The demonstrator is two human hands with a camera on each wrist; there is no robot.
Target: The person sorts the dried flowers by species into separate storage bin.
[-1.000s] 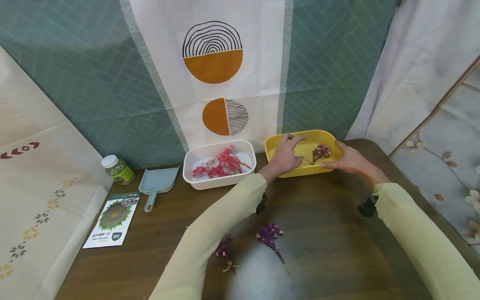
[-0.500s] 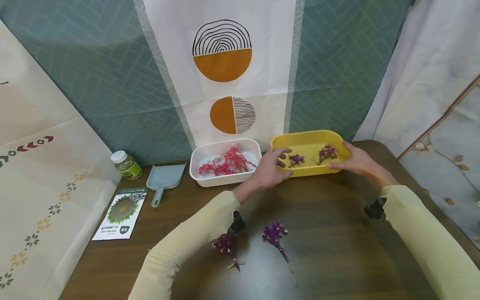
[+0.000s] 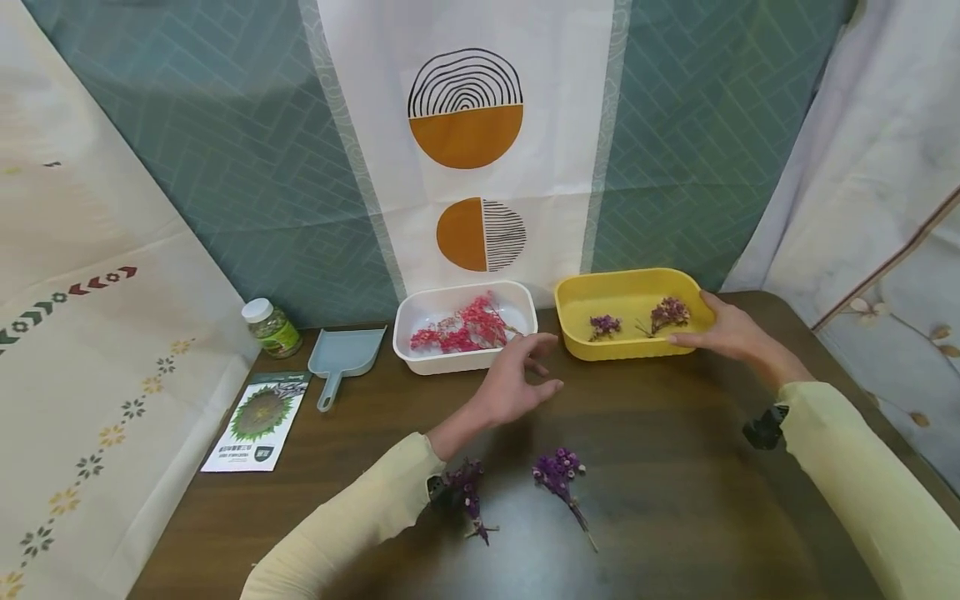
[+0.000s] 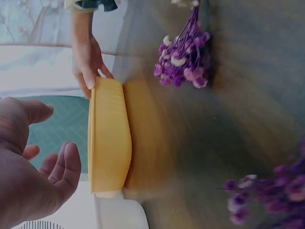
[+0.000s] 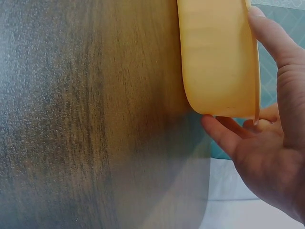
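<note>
My right hand (image 3: 731, 329) grips the right end of a yellow plastic tub (image 3: 626, 350), its thumb at the front rim. In the right wrist view the thumb lies along the rim and the other fingers reach round the tub's end wall (image 5: 217, 57). Two small bunches of dried purple flowers, one left (image 3: 605, 324) and one right (image 3: 670, 312), lie inside. My left hand (image 3: 513, 383) hovers over the table before the white tub, fingers loosely bent and holding nothing. Below it, two more purple bunches lie on the table: one central (image 3: 558, 477), one partly behind the left wrist (image 3: 471, 496).
The white tub (image 3: 450, 364) holds dried pink-red flowers (image 3: 468, 325), left of the yellow tub. Further left are a grey-blue dustpan (image 3: 347, 352), a lidded jar (image 3: 273, 331) and a sunflower seed packet (image 3: 258, 422). Fabric hangs along the table's back and sides.
My left hand has drawn out of the yellow tub, back toward the left and nearer, uncovering a purple bunch inside. My right hand stays on the tub's end. The head view has shifted slightly.
</note>
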